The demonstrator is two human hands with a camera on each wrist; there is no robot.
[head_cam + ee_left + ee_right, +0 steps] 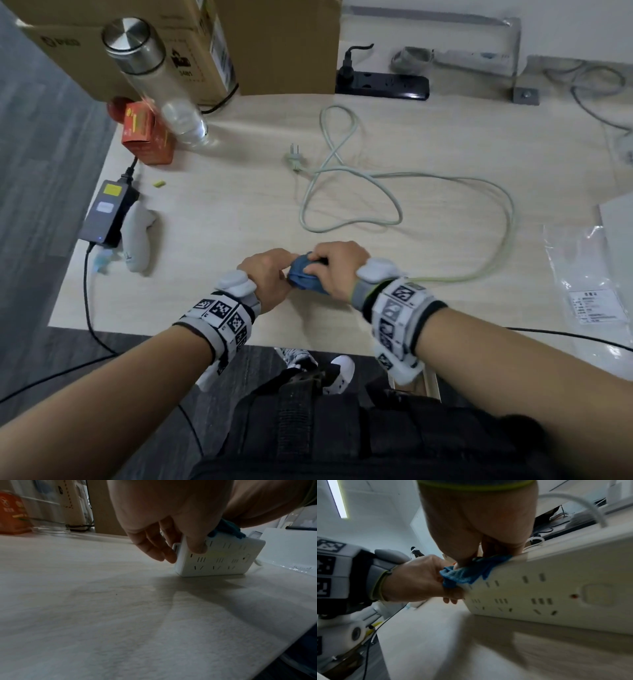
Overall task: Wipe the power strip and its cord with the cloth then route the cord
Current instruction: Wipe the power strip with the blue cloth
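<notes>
The white power strip [219, 559] stands tilted on its long edge on the table, near the front edge. My left hand [185, 553] grips its left end, thumb on the socket face, fingers behind. My right hand [329, 267] holds the bunched blue cloth [305, 277] and presses it on the strip's upper edge [556, 595], right beside my left hand [270, 274]. In the head view the hands hide the strip. Its pale cord [404, 178] runs right from my right wrist, loops over the table and ends in the loose plug [294, 157].
At the back stand cardboard boxes [171, 44] and a black power strip [382, 85]. A steel-capped bottle [154, 78], an orange box [147, 137] and a black adapter [108, 212] with its cable sit at the left. A plastic bag [599, 274] lies at the right.
</notes>
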